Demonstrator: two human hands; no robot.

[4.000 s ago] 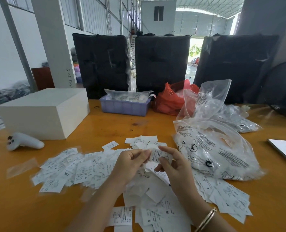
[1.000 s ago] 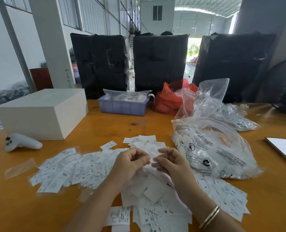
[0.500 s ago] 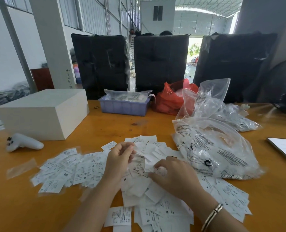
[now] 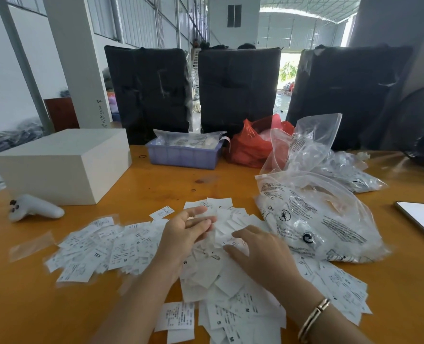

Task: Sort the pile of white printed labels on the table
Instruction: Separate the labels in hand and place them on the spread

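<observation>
Many small white printed labels (image 4: 121, 247) lie scattered across the orange table (image 4: 19, 306), from a flatter spread on the left to a thicker heap (image 4: 230, 289) in the middle and right. My left hand (image 4: 183, 234) hovers over the heap's far side with its fingers loosely extended; whether a label rests against its blurred fingertips is unclear. Palm down, my right hand (image 4: 258, 252) rests on the heap, fingertips touching labels, a gold bangle on its wrist.
A white box (image 4: 64, 165) and a white controller (image 4: 34, 208) sit at the left. A purple tray (image 4: 183, 155) and a red bag (image 4: 253, 145) stand behind. Clear plastic bags (image 4: 317, 219) crowd the right, and a phone (image 4: 422, 219) lies further right.
My hands, pinching a label together a second ago, have come apart. The right hand dropped flat onto the heap, and the left hand moved left and its fingers spread.
</observation>
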